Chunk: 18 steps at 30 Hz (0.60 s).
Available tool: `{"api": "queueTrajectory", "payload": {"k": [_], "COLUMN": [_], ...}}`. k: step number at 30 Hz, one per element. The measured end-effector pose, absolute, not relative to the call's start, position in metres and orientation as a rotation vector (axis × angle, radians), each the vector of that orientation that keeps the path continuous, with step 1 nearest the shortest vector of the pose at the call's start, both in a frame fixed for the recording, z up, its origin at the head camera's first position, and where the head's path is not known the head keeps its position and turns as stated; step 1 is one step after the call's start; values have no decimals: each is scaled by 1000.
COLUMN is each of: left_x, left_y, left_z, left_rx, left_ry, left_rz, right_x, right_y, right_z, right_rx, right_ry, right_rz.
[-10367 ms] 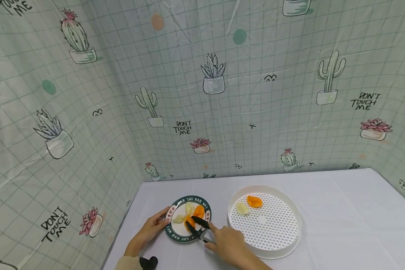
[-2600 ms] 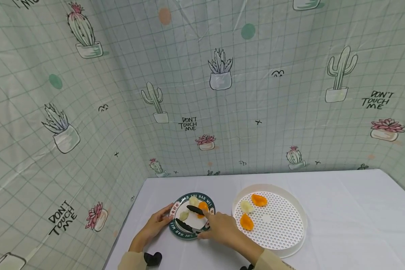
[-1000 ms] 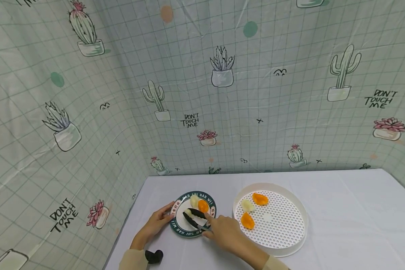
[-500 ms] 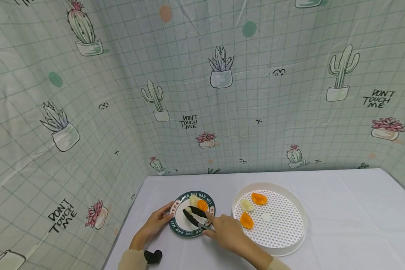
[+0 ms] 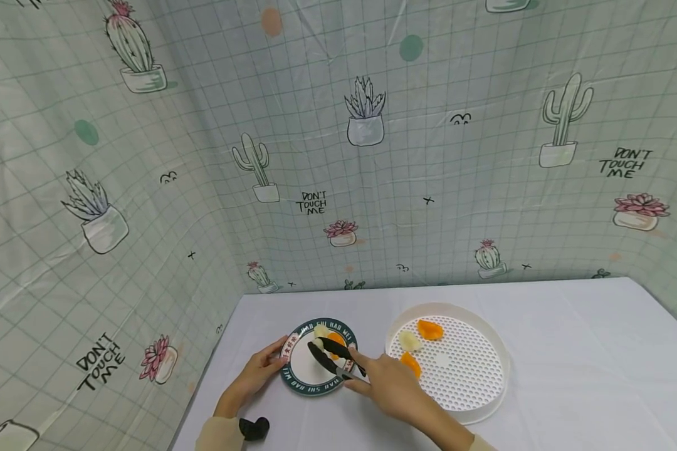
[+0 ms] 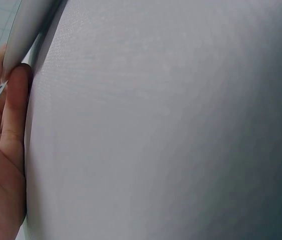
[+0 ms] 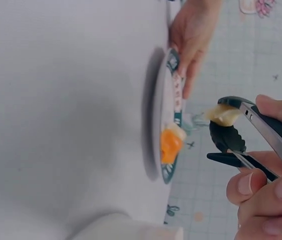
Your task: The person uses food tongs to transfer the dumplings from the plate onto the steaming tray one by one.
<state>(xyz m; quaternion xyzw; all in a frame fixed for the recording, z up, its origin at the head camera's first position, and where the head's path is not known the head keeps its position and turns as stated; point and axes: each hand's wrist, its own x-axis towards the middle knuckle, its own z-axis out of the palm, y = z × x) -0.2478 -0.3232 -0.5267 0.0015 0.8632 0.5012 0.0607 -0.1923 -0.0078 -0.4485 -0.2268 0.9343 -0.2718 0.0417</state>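
Note:
My left hand (image 5: 254,374) grips the left rim of a small plate (image 5: 311,389) with a green lettered border. In the left wrist view, thumb and fingers pinch the plate's edge. My right hand (image 5: 392,385) holds black-tipped metal tongs (image 5: 324,358) over the plate. Between the tong tips is a pale yellow, thin food piece (image 7: 223,115), raised above the plate in the right wrist view. An orange piece (image 7: 171,146) and another pale piece (image 5: 321,331) lie on the plate, partly hidden behind the tongs in the head view.
Right of the plate stands a round white perforated tray (image 5: 474,369) with a raised rim. Two orange pieces (image 5: 430,330) and one pale piece (image 5: 409,341) lie on its left side. A black heart-shaped item (image 5: 254,429) shows by the left sleeve. Patterned cloth (image 5: 406,156) hangs behind the table.
Since the earliest frame a second orange piece has come to lie in the tray. The tongs have closed on a pale piece and now lift it; the left hand keeps holding the plate.

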Motion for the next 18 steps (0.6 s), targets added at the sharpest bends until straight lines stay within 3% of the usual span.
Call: {"api": "queueTrajectory", "payload": {"k": [18], "left_x": [-247], "left_y": [-321], "left_z": [-525], "left_rx": [-9], "left_ry": [2617], "left_rz": [1518], "right_x": [-179], "right_y": [36], "right_z": [-432], "right_rx": [-619], "right_ry": [2880], "right_rz": [-937]}}
